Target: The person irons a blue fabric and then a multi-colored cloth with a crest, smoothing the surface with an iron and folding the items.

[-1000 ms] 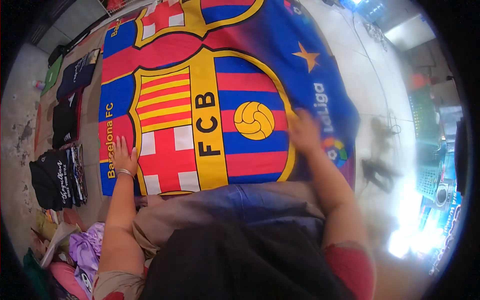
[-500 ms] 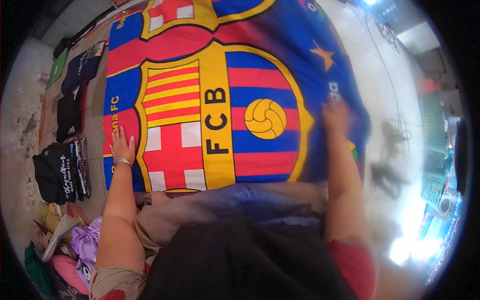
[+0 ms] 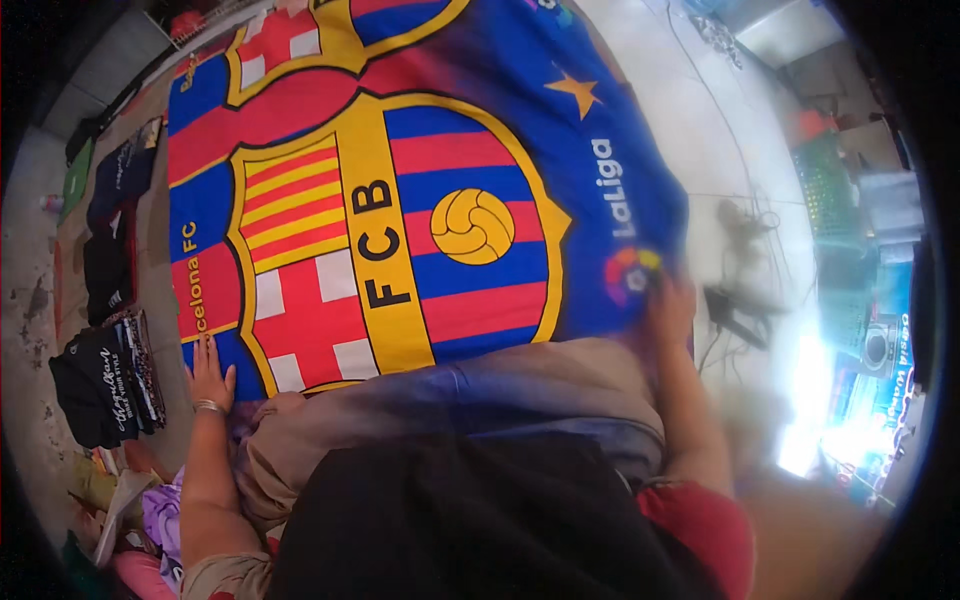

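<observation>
Crest-printed cloth [image 3: 430, 200] lies spread out in front of the person, its near edge against the lap and its far end running past the top of the view. At the far left, a green folded cloth [image 3: 77, 183] lies near a navy folded garment [image 3: 122, 180]. Nearer the person, a black folded garment with white lettering [image 3: 88, 390] sits just beside a stack of patterned folded cloths [image 3: 143, 370]. Below these, a lilac cloth [image 3: 163, 515] lies close to a pink cloth [image 3: 147, 575] near the left forearm.

Next comes the left hand [image 3: 210, 375], a pale bracelet [image 3: 208, 406] at its wrist. It rests flat on the near left corner of the printed cloth, fingers stretched forward and thumb apart, gripping nothing. In the middle, a brownish-grey cloth [image 3: 480, 395] covers the lap, partly behind a black garment [image 3: 470, 520].

Further right, the right hand [image 3: 672, 308] is at the near right edge of the printed cloth, beside a round multicoloured emblem; it is blurred, so whether its fingers pinch the edge cannot be told. Beyond it, a dark object [image 3: 740, 315] too blurred to identify lies on the pale floor [image 3: 735, 130], and a green basket [image 3: 825, 190] stands at the far right.
</observation>
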`<state>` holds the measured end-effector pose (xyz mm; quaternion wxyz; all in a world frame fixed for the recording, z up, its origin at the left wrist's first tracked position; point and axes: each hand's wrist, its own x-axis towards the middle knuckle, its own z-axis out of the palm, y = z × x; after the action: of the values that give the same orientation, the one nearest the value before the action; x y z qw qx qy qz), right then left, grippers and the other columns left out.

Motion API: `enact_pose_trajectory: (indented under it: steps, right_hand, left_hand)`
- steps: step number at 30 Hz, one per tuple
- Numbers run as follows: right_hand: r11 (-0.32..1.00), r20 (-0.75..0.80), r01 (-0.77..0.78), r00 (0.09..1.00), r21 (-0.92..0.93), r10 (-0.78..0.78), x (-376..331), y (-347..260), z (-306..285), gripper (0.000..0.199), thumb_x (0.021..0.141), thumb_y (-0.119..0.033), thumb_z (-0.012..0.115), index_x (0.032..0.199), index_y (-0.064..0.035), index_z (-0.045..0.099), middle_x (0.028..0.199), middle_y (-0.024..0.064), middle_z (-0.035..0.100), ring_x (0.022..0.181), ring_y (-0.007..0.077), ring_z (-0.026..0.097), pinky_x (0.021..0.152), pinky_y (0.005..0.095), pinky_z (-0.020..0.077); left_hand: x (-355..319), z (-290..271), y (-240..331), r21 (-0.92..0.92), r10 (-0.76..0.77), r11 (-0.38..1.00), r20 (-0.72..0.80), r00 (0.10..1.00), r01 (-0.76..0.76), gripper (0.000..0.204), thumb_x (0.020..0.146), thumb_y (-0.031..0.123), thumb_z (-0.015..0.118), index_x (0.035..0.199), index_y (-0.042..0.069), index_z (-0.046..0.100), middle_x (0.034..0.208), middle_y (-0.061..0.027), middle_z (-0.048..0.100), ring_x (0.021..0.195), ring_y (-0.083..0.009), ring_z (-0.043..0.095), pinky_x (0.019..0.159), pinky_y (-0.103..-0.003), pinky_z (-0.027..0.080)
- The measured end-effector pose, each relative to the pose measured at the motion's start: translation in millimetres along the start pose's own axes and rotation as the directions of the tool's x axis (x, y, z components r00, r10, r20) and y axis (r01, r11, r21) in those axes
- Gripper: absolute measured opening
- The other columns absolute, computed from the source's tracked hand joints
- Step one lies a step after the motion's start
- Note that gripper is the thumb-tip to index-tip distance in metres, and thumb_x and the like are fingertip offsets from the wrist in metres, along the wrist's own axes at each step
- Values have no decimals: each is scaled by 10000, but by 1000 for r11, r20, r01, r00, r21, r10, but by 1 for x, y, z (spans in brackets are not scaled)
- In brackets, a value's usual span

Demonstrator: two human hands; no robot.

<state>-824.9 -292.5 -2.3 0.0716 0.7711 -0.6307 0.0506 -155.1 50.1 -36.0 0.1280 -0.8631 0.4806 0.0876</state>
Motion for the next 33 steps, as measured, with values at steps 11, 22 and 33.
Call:
enact_pose_trajectory:
  steps: [11,22,33]
  right_hand:
    - [603,475,-631,772,488,423,-210,83,14,473,767,-395,582,1164,-143,531,1081,175,514,1038,357,472,836,465,410]
    - [791,162,-356,934,498,318,-182,109,-21,671,654,-330,673,1226,-55,453,1057,223,588,980,363,573,839,388,446]
    - [470,451,-405,892,784,16,-57,53,-145,421,734,-185,595,1142,-84,597,866,15,621,738,113,542,642,245,413]
  left_hand:
    - [-129,-62,-4,-763,444,409,645,622,500,401,876,291,472,1222,95,521,1215,-149,531,1107,-307,506,919,-335,404]
    - [-196,44,-4,-766,105,445,558,823,463,383,891,296,449,1209,95,522,1184,-147,549,1084,-301,520,914,-353,400]
    - [-226,45,-88,-505,-386,754,178,905,420,327,926,257,433,1150,48,549,1089,-74,594,986,-175,564,864,-323,439]
